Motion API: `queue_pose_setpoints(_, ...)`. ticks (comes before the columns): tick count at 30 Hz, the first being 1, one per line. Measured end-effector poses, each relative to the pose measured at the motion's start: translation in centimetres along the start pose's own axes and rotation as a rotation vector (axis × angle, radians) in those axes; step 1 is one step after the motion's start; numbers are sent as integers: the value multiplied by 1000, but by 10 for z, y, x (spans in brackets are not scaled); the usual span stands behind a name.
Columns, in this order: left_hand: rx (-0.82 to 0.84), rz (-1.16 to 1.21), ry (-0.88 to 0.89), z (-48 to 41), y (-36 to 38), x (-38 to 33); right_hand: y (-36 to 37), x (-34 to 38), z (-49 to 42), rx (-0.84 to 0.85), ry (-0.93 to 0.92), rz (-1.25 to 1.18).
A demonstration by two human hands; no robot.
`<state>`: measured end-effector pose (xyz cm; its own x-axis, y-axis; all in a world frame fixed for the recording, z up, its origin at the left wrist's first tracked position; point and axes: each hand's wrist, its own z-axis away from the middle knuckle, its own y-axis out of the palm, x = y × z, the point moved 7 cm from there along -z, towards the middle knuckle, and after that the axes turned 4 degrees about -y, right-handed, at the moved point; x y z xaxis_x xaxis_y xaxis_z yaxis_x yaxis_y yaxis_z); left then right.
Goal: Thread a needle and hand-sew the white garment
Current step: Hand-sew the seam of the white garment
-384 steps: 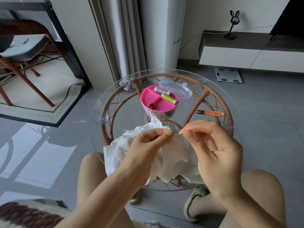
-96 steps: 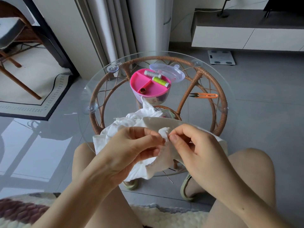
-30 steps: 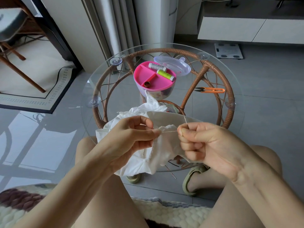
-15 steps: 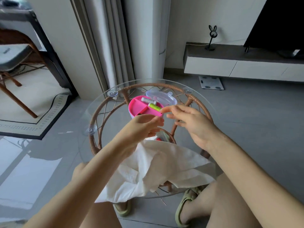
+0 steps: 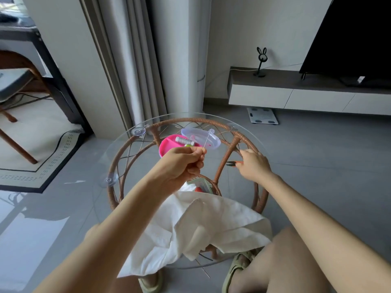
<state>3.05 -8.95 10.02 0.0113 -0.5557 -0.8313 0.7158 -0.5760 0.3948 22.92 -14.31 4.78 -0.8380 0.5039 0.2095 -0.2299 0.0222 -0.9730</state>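
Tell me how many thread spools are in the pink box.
2 in view: a grey spool lying across the pink box, and a green spool beside it, mostly covered by the left hand. The hand may hide more.

1. I see the needle (image 5: 207, 140), thin and silver, tilted up and rightward, its lower end pinched in the left hand (image 5: 182, 163).
2. The white garment (image 5: 211, 220) lies crumpled on the near side of the glass worktop (image 5: 122, 149), spilling over its edge.
3. A grey thread spool (image 5: 184, 141) lies on its side in the pink sewing box (image 5: 167, 145).
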Motion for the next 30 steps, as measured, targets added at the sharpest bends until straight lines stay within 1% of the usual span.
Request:
queue_pose_setpoints(1,16,-3,14,1,0,-2,8,-8,-3,31,-1,101)
queue_pose_setpoints(2,30,-5,26,2,0,-5,15,-13,-6,49,-5,148)
queue_pose_setpoints(7,7,-49,76,4,-8,-16,27,-22,-9,87,27,71)
queue_pose_setpoints(9,0,-61,86,3,-11,-18,28,-21,-5,61,6,117)
queue_pose_setpoints(11,1,-65,86,4,-13,-19,26,-15,4,13,-8,72)
queue_pose_setpoints(13,8,-68,84,4,-14,-19,17,-4,19,-14,-30,-109)
queue_pose_setpoints(15,14,-69,78,4,-15,-18,5,18,42,4,-119,-393)
queue_pose_setpoints(17,19,-64,73,4,-15,-16,-5,48,72,136,-219,-741)
queue_pose_setpoints(18,23,-62,72,4,-14,-16,-7,62,86,206,-260,-845)
queue_pose_setpoints(19,27,-57,71,3,-13,-16,-5,72,96,253,-294,-865)
queue_pose_setpoints(20,32,-54,70,3,-13,-15,-2,78,102,268,-320,-831)
queue_pose_setpoints(22,46,-51,69,4,-10,-15,2,82,102,249,-351,-721)
queue_pose_setpoints(25,65,-44,67,6,-7,-13,3,86,99,250,-340,-632)
queue_pose_setpoints(30,74,-42,61,7,-6,-14,2,94,99,296,-358,-652)
